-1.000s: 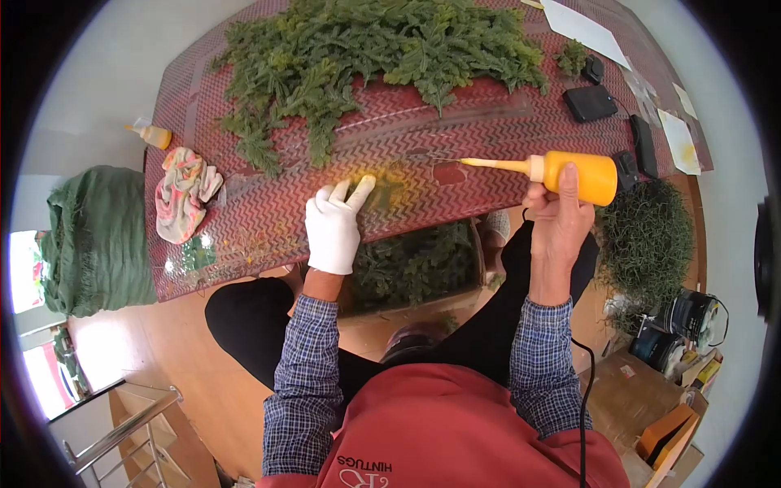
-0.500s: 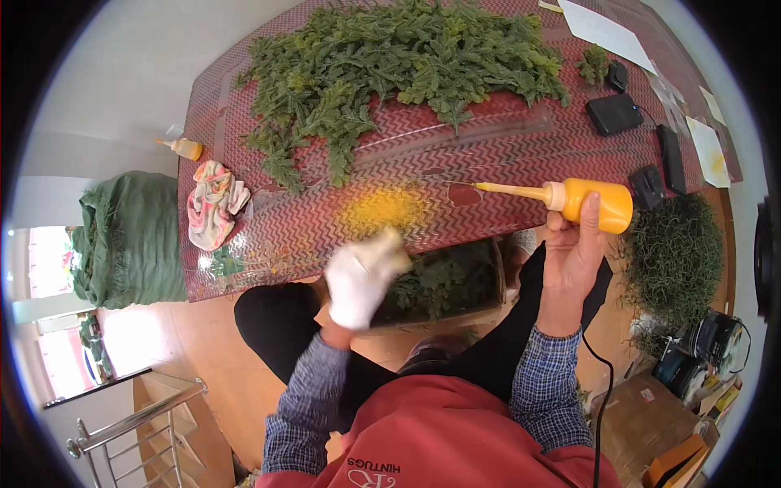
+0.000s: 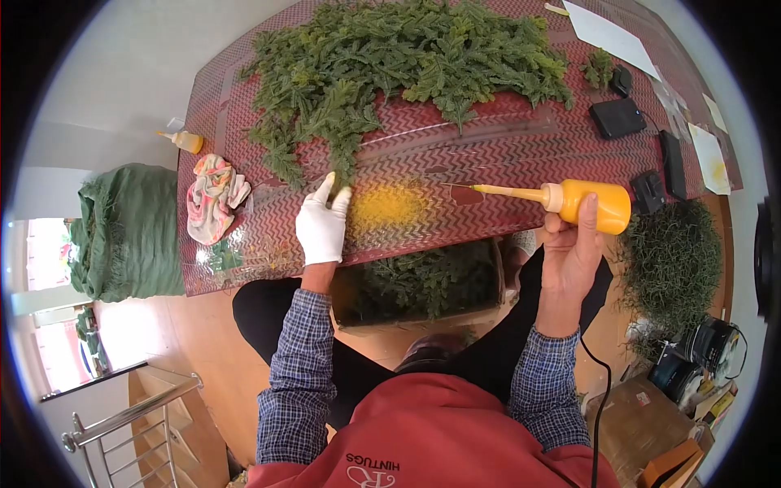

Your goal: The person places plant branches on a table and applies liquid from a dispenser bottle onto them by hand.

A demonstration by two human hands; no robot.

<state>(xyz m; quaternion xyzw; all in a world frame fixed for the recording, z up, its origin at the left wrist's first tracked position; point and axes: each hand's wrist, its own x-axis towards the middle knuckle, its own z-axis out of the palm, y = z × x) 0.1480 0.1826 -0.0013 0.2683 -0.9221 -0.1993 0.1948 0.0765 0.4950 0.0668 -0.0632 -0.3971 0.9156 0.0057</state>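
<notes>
Patterned in red zigzags, the table (image 3: 488,134) filled the upper middle of the frame, with a pale wall to the upper left and a wooden-toned floor below. Work looked to be under way rather than finished: a grainy yellow patch (image 3: 386,203) lay at the centre, while a heap of green sprigs (image 3: 407,57) spread across the top. How many of those had been handled and how many were left could not be told. At centre left, the gloved left hand (image 3: 322,232) had its finger and thumb parted at the lower tip of a hanging sprig (image 3: 345,154); whether it touched the tip was unclear. At centre right, the bare right hand (image 3: 569,256) was wrapped around a squeeze bottle (image 3: 604,207), its long nozzle (image 3: 512,193) pointing left. Yellow contents filled much of that bottle, so plenty seemed to remain. A smaller bottle (image 3: 189,142) at upper left held some yellow too, above a crumpled cloth (image 3: 213,199). Below the table edge, at lower centre, an open box (image 3: 415,320) contained more green sprigs, their number hidden by shadow.
</notes>
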